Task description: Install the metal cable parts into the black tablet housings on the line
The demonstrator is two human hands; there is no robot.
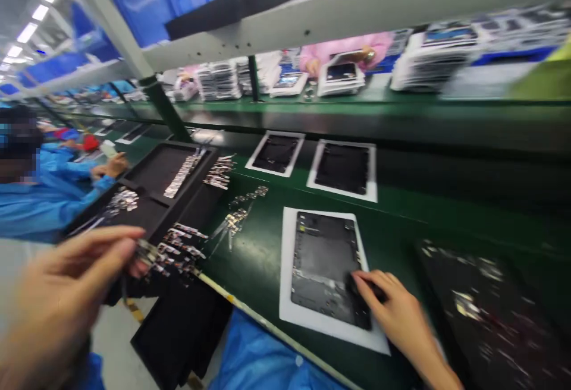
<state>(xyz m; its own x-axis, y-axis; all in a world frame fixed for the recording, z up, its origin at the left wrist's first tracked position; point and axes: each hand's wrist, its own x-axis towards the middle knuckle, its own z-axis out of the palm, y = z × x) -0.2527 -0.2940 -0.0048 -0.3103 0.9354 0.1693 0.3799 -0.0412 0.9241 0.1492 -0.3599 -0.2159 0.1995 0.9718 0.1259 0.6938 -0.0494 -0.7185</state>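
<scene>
My left hand (84,283), blurred, reaches over the near edge of a black foam tray with thumb and forefinger pinched together. A small metallic part (146,251) shows at its fingertips, in front of a cluster of small flex-cable parts (178,247). My right hand (388,301) is closed at the lower right of a dark tablet housing (325,253). Something dark shows under its curled fingers, but I cannot make out what. The housing lies open side up on a white sheet (288,259) on the green bench.
Two more housings (279,153) on white sheets lie farther back. Loose parts (234,220) sit on the bench by the black tray (156,170). A dark tray of parts (486,313) is at right. Co-workers sit at left and behind the shelf.
</scene>
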